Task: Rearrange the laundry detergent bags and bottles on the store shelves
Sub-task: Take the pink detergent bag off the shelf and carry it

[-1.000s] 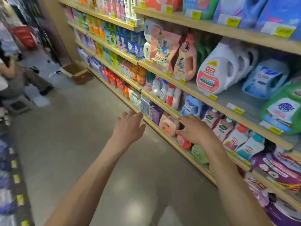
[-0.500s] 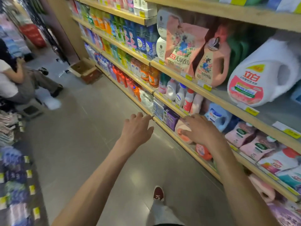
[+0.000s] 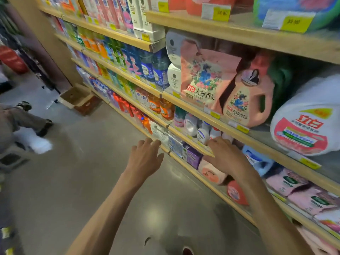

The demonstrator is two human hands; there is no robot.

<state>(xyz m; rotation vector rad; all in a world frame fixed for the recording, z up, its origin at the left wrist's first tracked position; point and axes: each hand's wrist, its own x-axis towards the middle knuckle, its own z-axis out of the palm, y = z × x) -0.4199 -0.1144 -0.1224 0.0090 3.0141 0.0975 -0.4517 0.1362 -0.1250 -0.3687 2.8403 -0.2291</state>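
Note:
Wooden store shelves [image 3: 244, 134] run along my right, packed with detergent. A pink detergent bag [image 3: 204, 80] stands on the chest-high shelf beside a pink bottle [image 3: 246, 102] and a large white bottle [image 3: 305, 124]. Small white bottles [image 3: 202, 132] fill the shelf below. My right hand [image 3: 228, 157] reaches out with fingers spread near that shelf's front edge, holding nothing. Under it lies a pink roll-shaped pack [image 3: 211, 172]. My left hand [image 3: 145, 159] hovers open over the aisle, just left of the shelves.
An open cardboard box [image 3: 79, 98] sits on the grey floor against the shelf base, further down the aisle. A seated person's legs [image 3: 22, 116] stretch in from the left. Yellow price tags [image 3: 294, 23] line the shelf edges. Goods racks stand at the left edge.
The view has moved closer to the shelves and risen. Both hands have lifted slightly, the right one from the lower shelf's packs up to the edge of the small-bottle shelf.

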